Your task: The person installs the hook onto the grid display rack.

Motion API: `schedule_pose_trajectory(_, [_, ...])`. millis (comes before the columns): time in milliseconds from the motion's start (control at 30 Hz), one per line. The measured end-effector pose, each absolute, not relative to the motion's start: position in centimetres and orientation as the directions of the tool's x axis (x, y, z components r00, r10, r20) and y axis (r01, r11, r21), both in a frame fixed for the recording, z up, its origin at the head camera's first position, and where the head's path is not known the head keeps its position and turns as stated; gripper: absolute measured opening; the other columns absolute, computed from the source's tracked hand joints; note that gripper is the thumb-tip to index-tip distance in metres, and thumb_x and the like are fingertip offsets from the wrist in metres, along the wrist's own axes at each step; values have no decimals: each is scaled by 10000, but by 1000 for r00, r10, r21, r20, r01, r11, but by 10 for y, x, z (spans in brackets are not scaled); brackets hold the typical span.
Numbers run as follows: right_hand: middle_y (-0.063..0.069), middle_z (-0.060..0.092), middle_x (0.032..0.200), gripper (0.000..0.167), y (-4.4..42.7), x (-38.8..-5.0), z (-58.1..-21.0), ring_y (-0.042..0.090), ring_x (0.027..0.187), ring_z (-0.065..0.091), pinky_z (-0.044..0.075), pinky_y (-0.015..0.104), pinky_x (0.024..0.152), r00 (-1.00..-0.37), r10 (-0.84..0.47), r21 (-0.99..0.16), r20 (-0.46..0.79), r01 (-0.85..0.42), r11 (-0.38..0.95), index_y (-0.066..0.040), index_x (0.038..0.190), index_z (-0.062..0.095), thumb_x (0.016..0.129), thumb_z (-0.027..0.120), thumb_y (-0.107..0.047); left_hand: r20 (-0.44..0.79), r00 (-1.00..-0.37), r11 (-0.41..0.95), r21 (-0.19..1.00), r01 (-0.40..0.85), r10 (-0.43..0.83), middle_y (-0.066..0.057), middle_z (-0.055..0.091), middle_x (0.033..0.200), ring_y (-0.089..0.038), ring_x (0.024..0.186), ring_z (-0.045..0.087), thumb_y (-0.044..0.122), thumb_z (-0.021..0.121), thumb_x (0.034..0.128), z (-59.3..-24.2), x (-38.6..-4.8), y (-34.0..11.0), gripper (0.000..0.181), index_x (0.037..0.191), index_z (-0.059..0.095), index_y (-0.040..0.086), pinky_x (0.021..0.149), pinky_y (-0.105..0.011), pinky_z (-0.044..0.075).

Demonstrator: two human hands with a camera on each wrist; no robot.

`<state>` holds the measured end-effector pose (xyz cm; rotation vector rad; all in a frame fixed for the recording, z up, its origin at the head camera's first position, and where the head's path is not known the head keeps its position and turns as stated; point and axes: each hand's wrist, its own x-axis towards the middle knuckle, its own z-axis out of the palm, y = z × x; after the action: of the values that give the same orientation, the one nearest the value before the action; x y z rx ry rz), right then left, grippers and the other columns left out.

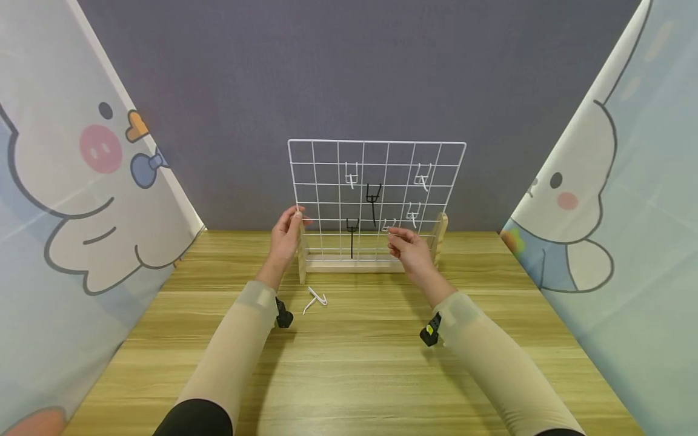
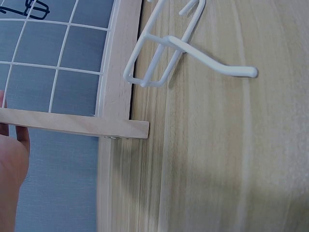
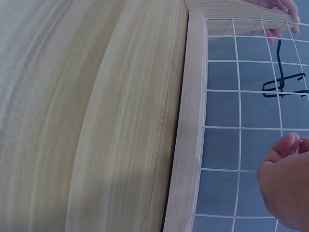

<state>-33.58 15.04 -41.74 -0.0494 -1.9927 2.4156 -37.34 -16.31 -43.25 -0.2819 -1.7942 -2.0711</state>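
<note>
A white wire grid panel (image 1: 376,142) stands in a wooden base. My left hand (image 1: 285,235) holds the grid's left side at the top of a wooden upright (image 1: 302,260), thumb in front and fingers behind. In front of the lower right of the grid, my right hand (image 1: 409,247) pinches a white wire hook (image 1: 389,224). Most of that hook is hidden behind the fingers in the right wrist view, where only a small white tip (image 3: 301,142) shows. Whether it is hooked onto the wires I cannot tell.
Two black hooks, one upper (image 1: 373,198) and one lower (image 1: 352,229), hang on the grid. White hooks hang at upper left (image 1: 351,178), upper right (image 1: 422,179) and middle right (image 1: 413,215). Another white hook (image 1: 316,298) lies on the wooden table (image 1: 349,363).
</note>
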Motion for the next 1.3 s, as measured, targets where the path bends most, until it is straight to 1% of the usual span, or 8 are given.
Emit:
schedule_pose_trajectory(133, [10,653,1105,310,151,-337,-419,67,845,639,573,191,812,-999,24,-982,-22,17,-190,25,1390,629,1099,658,-79,381,-911,-114,910,400,-157,-15,784,1044,-183,1015,748,212,567,1160,-432,-373,-163,220,1307,693,106,730,-255,425])
schedule_pose_trajectory(267, [-1,681,1103,346,152,-337,-420,65,840,657,593,224,848,-999,23,-979,-23,18,-201,32,1425,604,1104,653,-86,385,-910,-110,909,403,-154,4,782,1033,-149,974,743,212,561,1163,-432,-374,-163,336,1393,616,-27,673,-232,402])
schedule_pose_trajectory(500, [-47,700,985,333,154,-335,-419,74,823,678,607,219,824,-999,27,-968,-26,19,-248,23,1416,600,1102,655,-75,394,-907,-103,906,411,-152,47,778,1013,-115,962,736,214,553,1166,-433,-374,-163,246,1336,675,84,643,-217,373])
schedule_pose_trajectory(600, [-57,693,956,344,156,-332,-419,74,816,680,602,198,793,-999,31,-968,-30,21,-250,28,1427,593,1105,650,-78,388,-909,-107,908,405,-150,4,783,1040,-80,961,728,211,549,1168,-433,-374,-163,228,1325,682,113,701,-203,431])
schedule_pose_trajectory(733, [-56,706,970,391,160,-327,-422,70,827,679,593,182,782,-999,23,-975,-45,39,-220,40,1469,565,1111,643,-95,377,-915,-105,913,393,-144,-61,784,1102,-127,1044,747,216,547,1168,-433,-374,-163,266,1360,670,80,896,-224,528])
schedule_pose_trajectory(933, [-65,696,946,353,169,-323,-430,69,819,670,576,178,764,-999,-4,-977,-46,46,-210,45,1438,565,1110,630,-67,377,-914,-97,914,394,-152,-93,784,1114,-192,1064,754,224,559,1164,-433,-377,-162,292,1379,670,62,800,-204,500])
schedule_pose_trajectory(1100, [-68,669,978,391,174,-317,-437,59,833,663,571,187,777,-998,-33,-983,-50,55,-177,82,1461,532,1115,624,-74,385,-908,-121,906,406,-166,-128,781,1113,-175,1041,763,191,567,1157,-433,-376,-162,206,1291,722,164,928,-241,530])
schedule_pose_trajectory(1300, [-34,680,1041,466,179,-307,-450,83,885,675,587,206,800,-994,-83,-993,-69,76,-87,125,1491,498,1114,639,-110,377,-913,-91,915,394,-157,-93,785,1116,-192,1068,759,198,549,1166,-432,-375,-163,333,1417,633,-4,862,-251,506])
